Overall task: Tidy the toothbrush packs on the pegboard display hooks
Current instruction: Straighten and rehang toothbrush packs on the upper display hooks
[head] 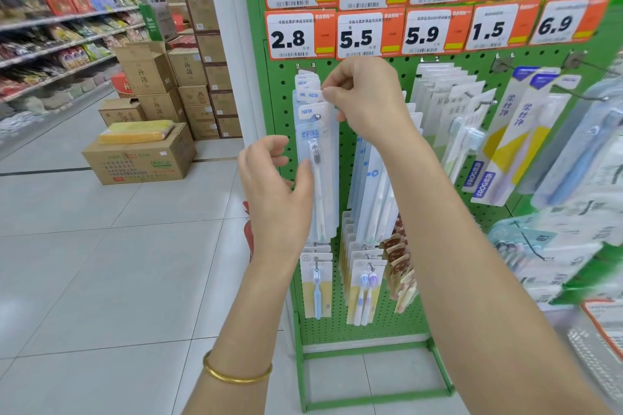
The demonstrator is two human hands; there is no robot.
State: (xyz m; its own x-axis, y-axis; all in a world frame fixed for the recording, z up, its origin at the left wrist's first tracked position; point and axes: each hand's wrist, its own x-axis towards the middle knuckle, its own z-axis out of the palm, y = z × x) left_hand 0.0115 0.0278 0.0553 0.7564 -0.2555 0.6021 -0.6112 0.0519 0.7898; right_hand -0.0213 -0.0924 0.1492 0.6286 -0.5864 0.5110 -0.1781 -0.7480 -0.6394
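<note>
A green pegboard (pixel 381 323) stands upright on a green frame (pixel 374 398) on the pale tiled floor (pixel 101 280). Two rows of orange-and-white price tags (pixel 360 37) run across its top. Below them, metal hooks (pixel 317 116) each carry a hanging stack. At upper left hang the NEW packs (pixel 317 178), each with one white brush. The next column (pixel 367 185) is partly hidden behind an arm. Then come white packs (pixel 448 101), yellow-and-white FROG packs (pixel 505 152) and blue-brush packs (pixel 573 158) at the far right. On the lower row hang single blue-brush packs (pixel 317 283), twin-brush packs (pixel 365 286) and brown sachets (pixel 399 266).
</note>
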